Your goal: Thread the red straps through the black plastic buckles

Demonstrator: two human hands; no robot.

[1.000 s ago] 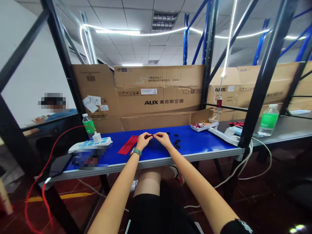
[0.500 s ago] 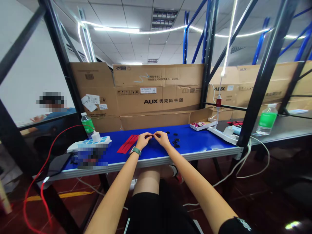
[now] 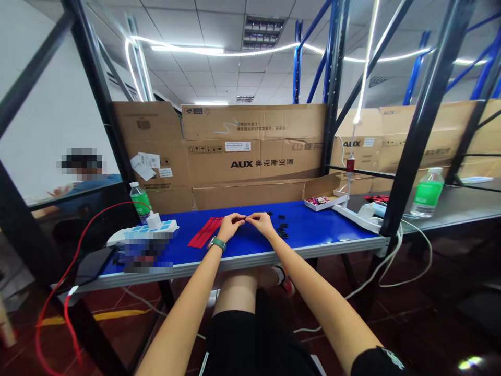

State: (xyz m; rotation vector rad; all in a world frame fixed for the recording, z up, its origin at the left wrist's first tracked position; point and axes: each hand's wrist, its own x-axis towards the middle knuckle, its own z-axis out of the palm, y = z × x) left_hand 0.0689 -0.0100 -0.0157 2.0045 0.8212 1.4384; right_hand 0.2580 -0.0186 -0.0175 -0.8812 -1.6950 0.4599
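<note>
- Small dark piece [image 3: 246, 218]: located between the fingertips of both hands, above the blue tabletop [image 3: 313, 230]; its long axis (too small to resolve) cannot be told.
- Left hand [image 3: 230, 226] and right hand [image 3: 261, 223]: thumbs and forefingers appear pinched on the piece from opposite sides; neither is clearly nearer.
- Red strips [image 3: 202, 238]: beside the left hand, long axes slanting away toward the right.
- Black pieces [image 3: 283, 235]: right of the right hand, apart from its fingers.

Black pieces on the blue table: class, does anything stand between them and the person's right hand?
Nothing visible does: the black pieces lie just to the right of the right hand, with the blue table showing between.
</note>
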